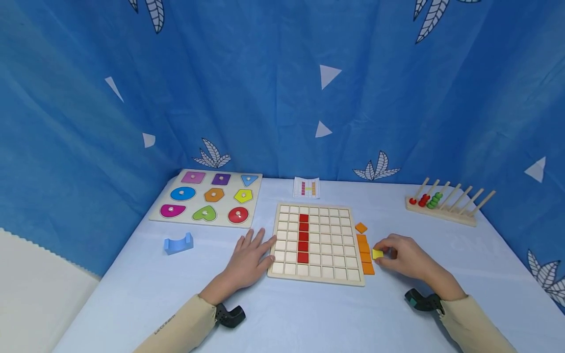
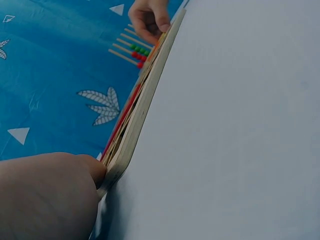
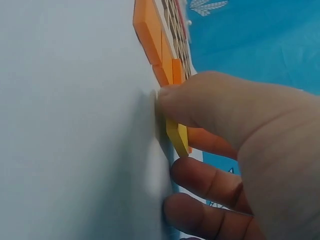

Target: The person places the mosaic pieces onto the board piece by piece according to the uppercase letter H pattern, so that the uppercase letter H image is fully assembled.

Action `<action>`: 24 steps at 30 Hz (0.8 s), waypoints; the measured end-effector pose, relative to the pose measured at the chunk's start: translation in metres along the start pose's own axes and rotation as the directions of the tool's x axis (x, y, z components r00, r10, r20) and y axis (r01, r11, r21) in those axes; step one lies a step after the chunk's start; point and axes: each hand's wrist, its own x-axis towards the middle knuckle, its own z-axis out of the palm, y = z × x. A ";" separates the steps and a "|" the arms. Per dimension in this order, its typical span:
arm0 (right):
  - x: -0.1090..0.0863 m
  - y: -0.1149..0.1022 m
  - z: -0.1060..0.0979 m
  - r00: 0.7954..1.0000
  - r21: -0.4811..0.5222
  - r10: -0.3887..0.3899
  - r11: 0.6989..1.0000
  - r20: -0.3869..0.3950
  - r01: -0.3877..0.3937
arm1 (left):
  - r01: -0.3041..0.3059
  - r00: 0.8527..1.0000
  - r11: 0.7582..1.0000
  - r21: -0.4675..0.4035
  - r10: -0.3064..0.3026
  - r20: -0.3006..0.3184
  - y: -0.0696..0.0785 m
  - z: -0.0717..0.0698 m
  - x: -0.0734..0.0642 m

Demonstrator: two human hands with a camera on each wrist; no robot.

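Observation:
A square wooden grid board (image 1: 328, 247) lies mid-table, with a column of several red tiles (image 1: 303, 236) in its left part. My left hand (image 1: 249, 262) rests at the board's left edge with its fingers spread and thumb and fingertips against the rim. To the right of the board, my right hand (image 1: 403, 255) pinches a yellow tile (image 1: 377, 254) between thumb and forefinger. In the right wrist view this yellow tile (image 3: 177, 137) is tilted on edge, close over the white table. Several orange tiles (image 1: 364, 249) lie along the board's right side.
A shape puzzle board (image 1: 225, 218) with knobbed pieces lies at back left, a blue arched block (image 1: 178, 243) before it. Behind the grid stands a small printed pattern card (image 1: 306, 188). A peg stand (image 1: 441, 212) with red and green beads is at back right.

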 end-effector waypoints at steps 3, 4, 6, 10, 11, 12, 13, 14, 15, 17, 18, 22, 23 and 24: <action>0.000 -0.001 0.000 1.000 -0.004 0.006 1.000 0.002 -0.006 | -0.005 1.000 1.000 -0.001 0.005 -0.003 0.000 -0.001 -0.001; 0.000 -0.002 0.000 1.000 -0.003 0.008 1.000 0.003 -0.008 | -0.004 1.000 1.000 0.000 0.004 -0.002 0.000 -0.001 -0.001; 0.000 -0.002 -0.001 1.000 -0.003 0.012 1.000 0.003 -0.012 | -0.006 1.000 1.000 -0.001 0.006 -0.002 0.000 -0.001 -0.001; 0.000 -0.002 -0.001 1.000 -0.002 0.016 1.000 0.005 -0.015 | -0.001 1.000 1.000 -0.001 0.001 0.003 0.000 -0.001 -0.001; 0.000 -0.002 -0.001 1.000 -0.001 0.016 1.000 0.006 -0.016 | -0.001 1.000 1.000 -0.003 0.001 0.002 0.000 -0.001 -0.001; 0.000 -0.002 -0.002 1.000 0.000 0.017 1.000 0.007 -0.017 | -0.001 1.000 1.000 -0.006 0.001 0.000 0.000 -0.001 -0.001; 0.000 -0.003 -0.002 1.000 0.000 0.017 1.000 0.009 -0.017 | 0.001 1.000 1.000 -0.006 -0.001 0.002 0.000 -0.001 -0.001; 0.000 -0.003 -0.002 1.000 0.001 0.017 1.000 0.010 -0.017 | 0.001 1.000 1.000 -0.005 -0.001 0.003 0.000 -0.001 0.000; 0.000 -0.003 -0.002 1.000 0.002 0.018 1.000 0.012 -0.018 | 0.003 1.000 1.000 -0.003 -0.003 0.005 0.000 -0.001 0.000; 0.001 -0.004 -0.002 1.000 0.006 0.021 1.000 0.015 -0.021 | 0.002 1.000 1.000 -0.001 -0.002 0.004 0.000 0.000 0.000; 0.001 -0.005 -0.002 1.000 0.007 0.023 1.000 0.017 -0.023 | 0.002 1.000 1.000 -0.001 -0.002 0.003 0.000 0.000 0.000; 0.001 -0.006 -0.002 0.999 0.005 0.029 1.000 0.021 -0.029 | 0.004 1.000 1.000 -0.002 -0.004 0.004 0.001 0.000 0.000; 0.001 -0.006 -0.002 0.999 0.002 0.030 1.000 0.022 -0.030 | 0.005 1.000 1.000 -0.003 -0.005 0.003 0.001 -0.001 0.000; 0.001 -0.006 -0.002 0.999 -0.001 0.030 1.000 0.023 -0.030 | 0.005 1.000 1.000 -0.003 -0.005 0.003 0.001 -0.001 0.000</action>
